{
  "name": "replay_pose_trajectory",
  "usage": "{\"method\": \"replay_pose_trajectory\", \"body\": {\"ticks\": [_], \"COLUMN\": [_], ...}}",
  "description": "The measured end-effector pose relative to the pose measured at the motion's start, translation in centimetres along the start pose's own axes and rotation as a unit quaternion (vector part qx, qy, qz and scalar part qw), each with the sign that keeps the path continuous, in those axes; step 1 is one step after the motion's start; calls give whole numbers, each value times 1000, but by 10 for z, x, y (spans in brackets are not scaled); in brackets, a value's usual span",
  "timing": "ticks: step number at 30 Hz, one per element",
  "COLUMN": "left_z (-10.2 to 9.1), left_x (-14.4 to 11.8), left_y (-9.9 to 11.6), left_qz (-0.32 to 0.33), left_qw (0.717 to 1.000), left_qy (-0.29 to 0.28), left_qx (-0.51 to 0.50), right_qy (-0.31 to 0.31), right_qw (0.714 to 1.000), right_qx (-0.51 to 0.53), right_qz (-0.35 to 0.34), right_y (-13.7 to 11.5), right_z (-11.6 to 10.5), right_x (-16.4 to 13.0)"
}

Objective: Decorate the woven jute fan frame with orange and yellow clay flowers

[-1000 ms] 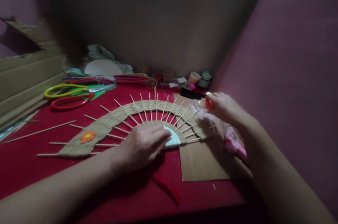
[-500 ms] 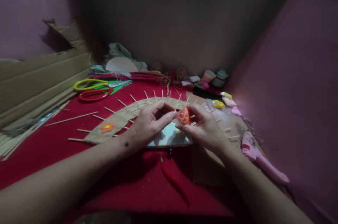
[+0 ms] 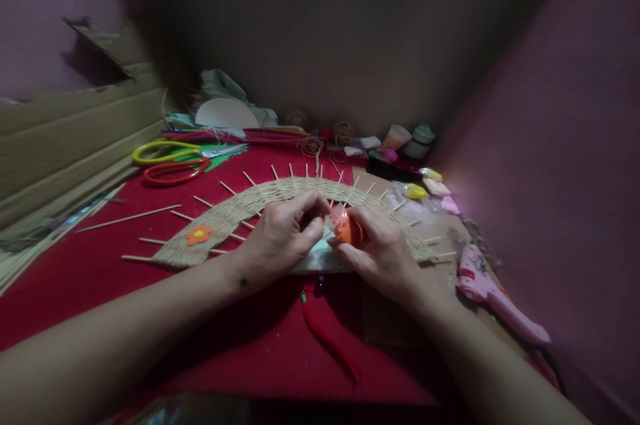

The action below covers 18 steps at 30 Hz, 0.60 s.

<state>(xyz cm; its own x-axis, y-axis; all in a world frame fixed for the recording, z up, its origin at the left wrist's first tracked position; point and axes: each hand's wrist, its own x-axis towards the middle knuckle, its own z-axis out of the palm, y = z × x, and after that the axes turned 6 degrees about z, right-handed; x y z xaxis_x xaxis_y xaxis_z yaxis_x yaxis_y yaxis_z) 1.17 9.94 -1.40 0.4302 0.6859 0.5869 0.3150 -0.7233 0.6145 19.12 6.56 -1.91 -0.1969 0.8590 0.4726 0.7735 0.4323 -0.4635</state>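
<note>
Closest to the camera there's one red pipe cleaner lying loose on the red tabletop. Just past it, both hands meet over the middle of the woven fan, a half-round piece of twine woven through wooden skewers. The right hand has its fingers curled around a small orange foam piece, and the left hand is pinching at the clear wrapping on its edge, fingertips closed tight.

What could go wrong: that piece is tiny and both grips are fingertip-only, so a hard tug could tear it or send it flying into the clutter. The wrists also hover right over the skewer tips, so leaning down could snap one.

Counts: one orange foam flower already sits on the weave's left end, one pink glue gun lies at the right, two pairs of scissors sit beyond on the left (yellow and red handles), and two small cups stand at the back by the wall.
</note>
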Motion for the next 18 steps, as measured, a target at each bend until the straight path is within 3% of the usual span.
{"method": "replay_pose_trajectory", "body": {"ticks": [8,18], "left_z": [-3,-4], "left_x": [2,5], "left_y": [-6,-7], "left_qz": [118,75], "left_qw": [986,995], "left_qy": [-21,-20], "left_qx": [114,61], "right_qy": [9,13], "right_qw": [999,998], "right_qx": [21,47], "right_qz": [-30,-28], "right_y": [8,7], "right_z": [2,3], "right_x": [-2,-5]}}
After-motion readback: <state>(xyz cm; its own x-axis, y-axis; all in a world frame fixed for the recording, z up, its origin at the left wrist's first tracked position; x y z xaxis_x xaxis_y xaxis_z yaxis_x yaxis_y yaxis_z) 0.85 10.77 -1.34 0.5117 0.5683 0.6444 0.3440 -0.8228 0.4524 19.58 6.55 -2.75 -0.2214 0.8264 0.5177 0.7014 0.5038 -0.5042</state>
